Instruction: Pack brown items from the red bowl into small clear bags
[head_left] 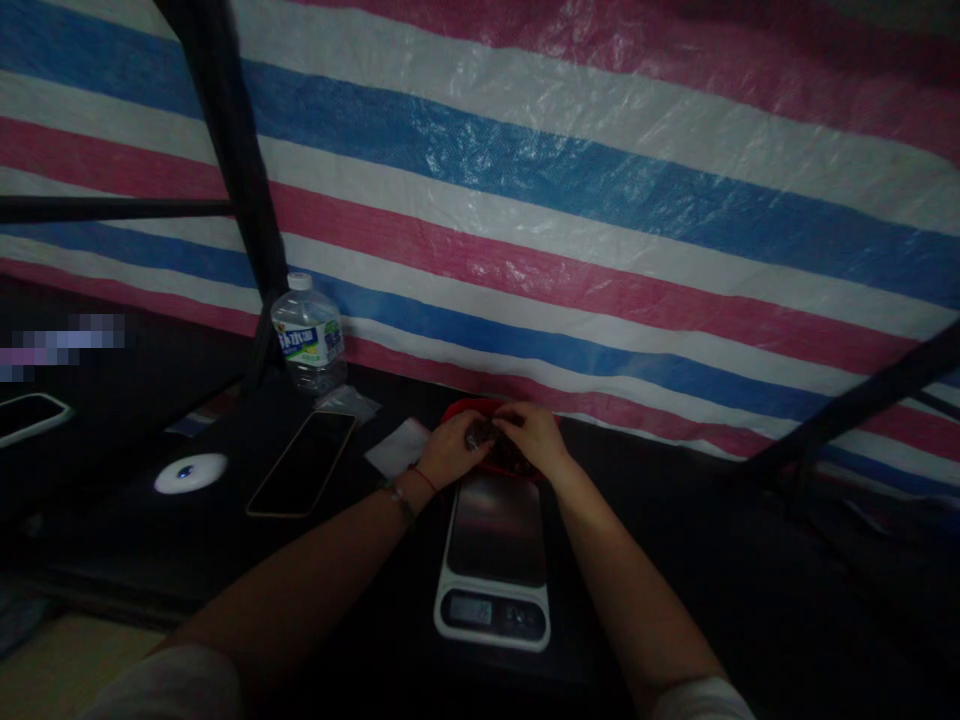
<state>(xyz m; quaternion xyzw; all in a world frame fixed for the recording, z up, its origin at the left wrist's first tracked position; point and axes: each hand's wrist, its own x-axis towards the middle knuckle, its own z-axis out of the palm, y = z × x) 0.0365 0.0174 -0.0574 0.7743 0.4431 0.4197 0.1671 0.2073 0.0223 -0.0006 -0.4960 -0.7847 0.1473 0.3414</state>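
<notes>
My left hand (pixel 448 450) and my right hand (pixel 534 436) meet over a red bowl (pixel 466 408) at the far side of a dark table. Both have fingers curled around a small dark lumpy thing (pixel 480 434) held between them; I cannot make out what it is. Just in front of the hands lies a white kitchen scale (pixel 495 562) with a dark bare platform and a small display at its near end. A thin red cord and a bead bracelet circle my left wrist.
A phone (pixel 304 462) lies face up left of the scale, with a white sheet (pixel 397 447) beside it. A water bottle (pixel 307 335) stands by a black pole (pixel 232 150). A white round disc (pixel 190 473) and another phone (pixel 28 415) lie further left. A striped tarp (pixel 600 200) backs the table.
</notes>
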